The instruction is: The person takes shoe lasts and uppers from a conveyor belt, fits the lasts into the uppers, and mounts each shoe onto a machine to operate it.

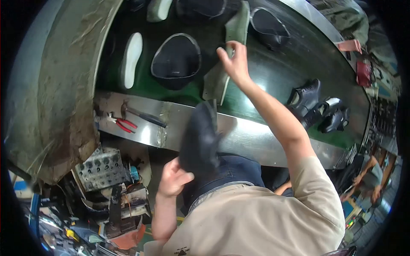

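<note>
A black shoe piece, blurred, stands nearly upright in front of a worker's dark trousers, its upper end overlapping the near metal ledge of a workbench. The worker's left hand grips it at the lower end, thumb and fingers closed on the edge. The right hand extends over the bench's dark green surface, thumb parted from the fingers, above a long grey-green piece; whether skin meets it cannot be told from this angle. To the left on the green surface lie a black, pale-rimmed piece and, just beside it, a white sole; a second pale-rimmed piece sits near the grey-green one, on its right. Black shoes cluster at the right, well apart from the hands. On the ledge, a hammer lies near red-handled pliers. A large, stained panel flanks the bench at left, with a studded or pitted metal block below. At far right, another person is partly visible.
</note>
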Demonstrator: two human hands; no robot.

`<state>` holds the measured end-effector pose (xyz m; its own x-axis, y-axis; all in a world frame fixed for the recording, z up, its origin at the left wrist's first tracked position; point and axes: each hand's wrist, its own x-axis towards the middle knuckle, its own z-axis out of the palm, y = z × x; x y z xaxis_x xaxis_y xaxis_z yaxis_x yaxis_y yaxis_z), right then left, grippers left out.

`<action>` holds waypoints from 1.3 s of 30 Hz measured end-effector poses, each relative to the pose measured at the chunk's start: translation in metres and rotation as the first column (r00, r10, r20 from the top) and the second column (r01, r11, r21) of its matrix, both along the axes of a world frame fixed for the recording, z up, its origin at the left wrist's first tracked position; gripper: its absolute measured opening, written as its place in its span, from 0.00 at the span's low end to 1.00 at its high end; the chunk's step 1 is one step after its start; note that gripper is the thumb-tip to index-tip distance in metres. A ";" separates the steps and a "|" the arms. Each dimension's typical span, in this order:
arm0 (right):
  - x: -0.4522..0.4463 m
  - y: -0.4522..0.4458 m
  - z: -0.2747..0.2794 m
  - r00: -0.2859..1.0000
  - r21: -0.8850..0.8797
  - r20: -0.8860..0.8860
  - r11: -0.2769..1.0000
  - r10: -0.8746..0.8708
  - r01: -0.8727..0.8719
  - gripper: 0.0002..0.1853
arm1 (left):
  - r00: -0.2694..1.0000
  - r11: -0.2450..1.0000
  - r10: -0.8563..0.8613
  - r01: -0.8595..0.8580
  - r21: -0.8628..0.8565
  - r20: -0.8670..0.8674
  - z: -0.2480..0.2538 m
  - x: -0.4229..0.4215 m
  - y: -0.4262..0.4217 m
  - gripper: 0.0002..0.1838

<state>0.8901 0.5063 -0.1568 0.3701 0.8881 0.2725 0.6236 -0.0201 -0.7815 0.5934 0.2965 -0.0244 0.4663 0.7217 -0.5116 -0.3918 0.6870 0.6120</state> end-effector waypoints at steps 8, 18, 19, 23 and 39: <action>0.033 0.031 -0.089 0.904 -0.616 -0.365 0.786 -0.225 -0.053 0.33 | 0.842 0.956 0.285 -0.288 0.065 -0.457 0.019 -0.059 -0.040 0.22; 0.036 -0.114 0.069 0.840 -0.188 -0.541 0.966 0.050 -0.178 0.28 | 0.846 0.872 0.447 -0.484 0.067 0.289 -0.008 -0.015 -0.026 0.12; 0.047 -0.122 0.067 0.834 -0.200 -0.552 0.972 -0.009 -0.122 0.27 | 0.817 0.894 0.448 -0.422 -0.153 0.364 -0.013 -0.015 -0.028 0.11; 0.057 -0.161 0.065 0.229 -0.152 -0.963 0.988 -0.143 -0.026 0.21 | 0.843 0.853 0.485 -0.397 -0.340 0.232 -0.040 0.011 -0.041 0.12; 0.043 -0.216 0.078 -0.152 -0.422 -0.891 0.904 -0.427 -0.068 0.23 | 0.857 0.849 0.493 -0.438 -0.296 0.148 -0.039 0.065 -0.047 0.23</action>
